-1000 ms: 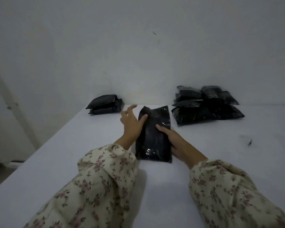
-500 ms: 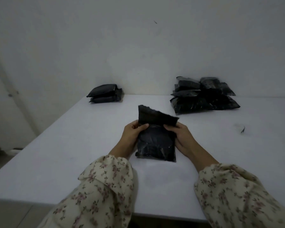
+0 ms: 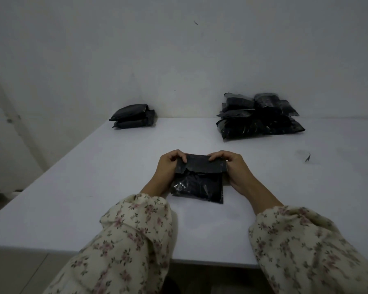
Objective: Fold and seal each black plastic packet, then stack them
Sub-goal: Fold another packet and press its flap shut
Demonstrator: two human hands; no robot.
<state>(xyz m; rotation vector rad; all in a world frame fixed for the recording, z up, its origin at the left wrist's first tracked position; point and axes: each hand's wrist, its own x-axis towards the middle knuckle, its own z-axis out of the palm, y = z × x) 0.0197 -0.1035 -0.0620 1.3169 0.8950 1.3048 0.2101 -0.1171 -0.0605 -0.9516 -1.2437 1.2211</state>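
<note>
The black packet [image 3: 198, 183] lies flat on the white table [image 3: 94, 187], mid-table right in front of me, between my hands. It's glossy plastic w/ something dark inside; can't tell what. The top flap [image 3: 202, 165] is folded down toward me over the body, and its ragged edge sits approx. a third of the way down.

Far left by the wall: a small stack [image 3: 132, 116] of black packets, two as far as I can see. Far right: a bigger pile [image 3: 259, 117] of them, several layers, well apart from the one I'm working on. A tiny dark scrap [image 3: 307, 158] lies on the table to the right.

Vs. half a sec ago: the flap stood up then, only half bent over; now it's down on the body. A sec ago the packet lay full length, unfolded.

Grip: my left hand [image 3: 168, 172] has its fingers curled over the fold's far left corner, and my right hand [image 3: 236, 172] does the same at the far right corner. Both pinch the folded edge.
</note>
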